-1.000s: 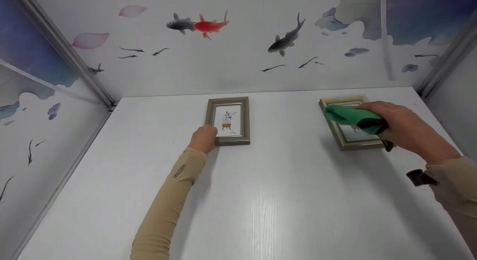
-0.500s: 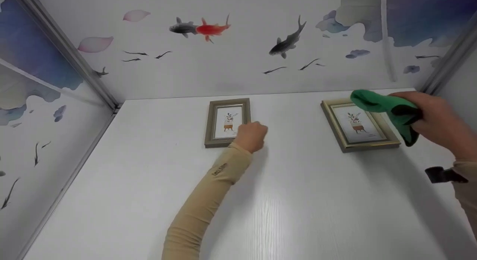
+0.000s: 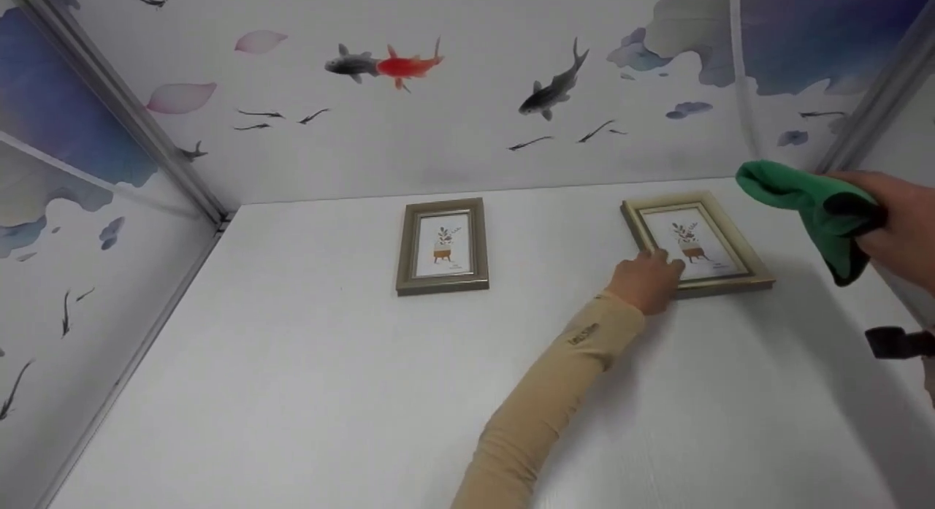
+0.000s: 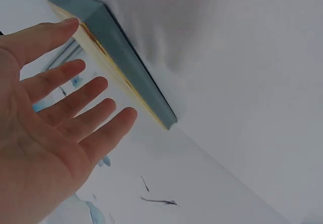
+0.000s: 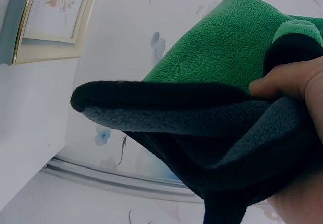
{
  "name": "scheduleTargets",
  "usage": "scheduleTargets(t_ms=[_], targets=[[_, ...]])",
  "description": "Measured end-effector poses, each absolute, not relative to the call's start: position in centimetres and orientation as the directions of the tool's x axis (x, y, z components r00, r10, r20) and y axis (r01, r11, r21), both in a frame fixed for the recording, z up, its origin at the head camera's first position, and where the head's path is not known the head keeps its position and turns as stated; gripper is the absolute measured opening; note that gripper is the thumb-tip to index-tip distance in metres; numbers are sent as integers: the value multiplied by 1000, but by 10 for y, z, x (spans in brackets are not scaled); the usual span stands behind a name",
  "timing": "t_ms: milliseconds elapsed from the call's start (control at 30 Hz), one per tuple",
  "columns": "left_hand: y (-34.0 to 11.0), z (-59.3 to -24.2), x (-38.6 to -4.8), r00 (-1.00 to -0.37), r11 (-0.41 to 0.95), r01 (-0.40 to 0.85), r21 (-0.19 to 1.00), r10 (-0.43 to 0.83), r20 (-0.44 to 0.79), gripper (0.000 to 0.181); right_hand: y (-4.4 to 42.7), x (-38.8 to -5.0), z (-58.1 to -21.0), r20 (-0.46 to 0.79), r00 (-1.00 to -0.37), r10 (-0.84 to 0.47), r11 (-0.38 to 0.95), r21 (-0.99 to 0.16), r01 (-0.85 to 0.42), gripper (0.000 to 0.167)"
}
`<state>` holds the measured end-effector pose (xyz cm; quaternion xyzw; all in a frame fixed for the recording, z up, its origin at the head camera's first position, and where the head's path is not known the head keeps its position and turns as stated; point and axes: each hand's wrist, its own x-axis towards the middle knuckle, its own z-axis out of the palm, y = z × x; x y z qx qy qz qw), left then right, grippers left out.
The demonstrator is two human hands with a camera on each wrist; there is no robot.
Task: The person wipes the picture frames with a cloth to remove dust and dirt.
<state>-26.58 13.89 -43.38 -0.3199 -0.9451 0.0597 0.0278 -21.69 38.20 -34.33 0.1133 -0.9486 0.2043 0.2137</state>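
The gold-toned picture frame [image 3: 730, 239] lies at the right of the white table, and my left hand [image 3: 646, 281] is at its lower left corner. In the left wrist view the fingers of my left hand [image 4: 55, 103] are spread beside the frame's side [image 4: 126, 62]; whether they touch it I cannot tell. My right hand [image 3: 906, 224] grips a folded green cloth [image 3: 803, 191] with black edging, held up to the right of that frame. The cloth [image 5: 217, 47] fills much of the right wrist view, pinched by my right hand [image 5: 298, 88].
A second, darker frame [image 3: 478, 246] with a similar plant picture lies on the white table [image 3: 292, 363], left of centre. Behind the table stands a panel printed with fish [image 3: 438, 144]; side panels with metal posts [image 3: 124, 93] rise at both sides.
My left hand has gone from the darker frame rightward to the gold-toned one. My right hand has lifted the cloth off the gold-toned frame and moved right.
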Motion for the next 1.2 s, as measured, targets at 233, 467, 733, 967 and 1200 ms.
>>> scheduleTargets(t_ms=[233,467,733,967,1200], targets=[[167,-453,-270,-781,768,584,-265,620,73,29,386,-219,-354,426,-896,-125,898,-336,-285,44],[159,-453,-270,-699,672,611,-419,706,113,29,383,-220,-357,407,-903,-141,883,-360,-300,55],[119,-455,-241,-569,521,711,-472,821,49,27,383,-214,-352,410,-894,-183,901,-295,-320,53],[69,-442,-208,-520,440,776,-453,852,-65,26,374,-217,-356,413,-878,-242,875,-299,-381,62],[25,-436,-174,-493,411,803,-431,865,-95,21,354,-229,-371,358,-865,-351,834,-300,-463,61]])
